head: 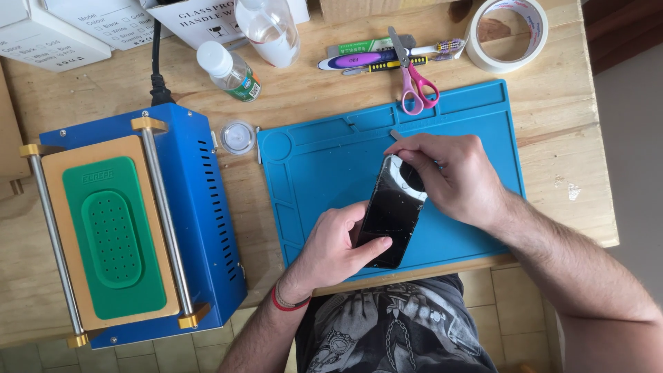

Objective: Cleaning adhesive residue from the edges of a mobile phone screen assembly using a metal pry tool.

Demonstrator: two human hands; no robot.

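At the centre of the frame the left hand (335, 245) clamps the thin, cracked, fragile phone (392, 211) by its lower edges, while the right hand (452, 173) pinches a slim metal tool (396, 135) at its top.

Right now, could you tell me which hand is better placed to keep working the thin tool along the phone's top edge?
The right hand: it grips the thin tool at the phone's top end, while the left hand is busy bracing the lower end on the blue mat.
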